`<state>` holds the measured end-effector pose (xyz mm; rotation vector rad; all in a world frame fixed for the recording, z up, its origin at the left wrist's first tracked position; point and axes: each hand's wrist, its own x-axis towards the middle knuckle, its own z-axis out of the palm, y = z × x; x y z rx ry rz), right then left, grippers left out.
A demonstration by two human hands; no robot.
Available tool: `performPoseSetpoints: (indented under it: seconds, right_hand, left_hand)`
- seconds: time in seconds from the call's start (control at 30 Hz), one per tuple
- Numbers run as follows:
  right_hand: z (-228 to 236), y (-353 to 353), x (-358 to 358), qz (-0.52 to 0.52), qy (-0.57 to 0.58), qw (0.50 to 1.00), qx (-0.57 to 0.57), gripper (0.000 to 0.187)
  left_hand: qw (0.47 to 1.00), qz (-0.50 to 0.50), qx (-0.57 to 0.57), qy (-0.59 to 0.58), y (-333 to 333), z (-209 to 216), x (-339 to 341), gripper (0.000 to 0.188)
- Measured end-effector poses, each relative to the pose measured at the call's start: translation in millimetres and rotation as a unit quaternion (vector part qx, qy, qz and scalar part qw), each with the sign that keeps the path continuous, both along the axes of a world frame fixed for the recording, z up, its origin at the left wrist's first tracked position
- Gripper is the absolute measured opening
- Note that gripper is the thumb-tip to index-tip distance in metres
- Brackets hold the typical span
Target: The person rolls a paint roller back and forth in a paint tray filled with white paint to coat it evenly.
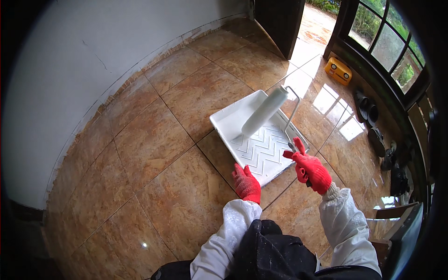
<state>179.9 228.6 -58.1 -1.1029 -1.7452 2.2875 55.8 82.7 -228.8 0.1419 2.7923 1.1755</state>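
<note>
A white paint tray (pixel 275 158) with raised zigzag ridges lies on the tiled floor in front of me. My right hand (pixel 311 170), in a red glove, is closed round the handle of a paint roller (pixel 266 112). The roller's white sleeve is tilted over the tray's far part, its lower end close to the ridges; its wire frame (pixel 294 116) bends down to the handle. My left hand (pixel 247 184), also red-gloved, grips the tray's near left corner; its thumb is hard to make out.
A grey-white wall (pixel 70 79) with a rough base edge curves along the left. Ahead stands a dark open door (pixel 280 23). To the right are a yellow box (pixel 338 71), several dark shoes (pixel 366 107) below a window, and a piece of furniture (pixel 406 238) near me.
</note>
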Motion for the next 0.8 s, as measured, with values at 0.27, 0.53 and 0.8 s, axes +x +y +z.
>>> performPoseSetpoints:
  seconds: [0.27, 0.53, 0.8]
  right_hand:
    - [-21.3, -7.5, 6.4, -0.093, 0.101, 0.93, -0.34, 0.044]
    - [-71.8, 17.5, 0.6, 0.026, 0.179, 0.772, -0.61, 0.048]
    - [-53.9, 21.6, -52.4, 0.116, -0.055, 0.988, -0.085, 0.076]
  left_hand:
    - [0.996, -0.028, 0.019, -0.081, -3.8, 21.8, 4.1, 0.065]
    - [0.993, -0.031, 0.057, -0.096, -3.7, 13.5, 1.7, 0.068]
    - [0.993, -0.042, 0.06, -0.09, -4.7, 4.4, -1.2, 0.068]
